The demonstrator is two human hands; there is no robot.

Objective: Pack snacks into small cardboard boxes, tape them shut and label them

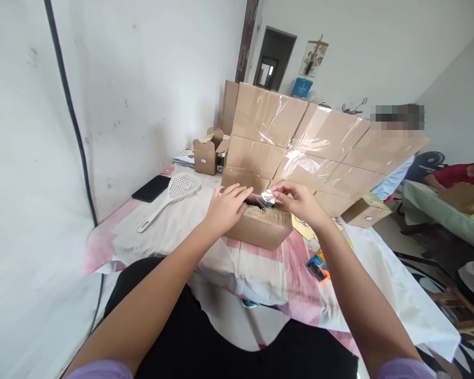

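Observation:
A small brown cardboard box (260, 233) stands on the cloth in front of me, with a hole torn in its top. My left hand (228, 208) lies over the left part of the top, fingers stretched out, holding nothing. In a pinch, my right hand (300, 202) holds a shiny silver packet (267, 198) at the hole's edge. Its lower part looks dark or clear, and I cannot tell what is inside. Just right of the box lie yellow printed sheets (305, 229) and a small blue and orange packet (318, 266).
A tall taped cardboard screen (260, 113) rises behind the box. On the left lie a white slotted skimmer (179, 188) and a black phone (151, 188). An opened carton (205, 157) stands at the back, another box (366, 210) at right. People sit beyond the screen.

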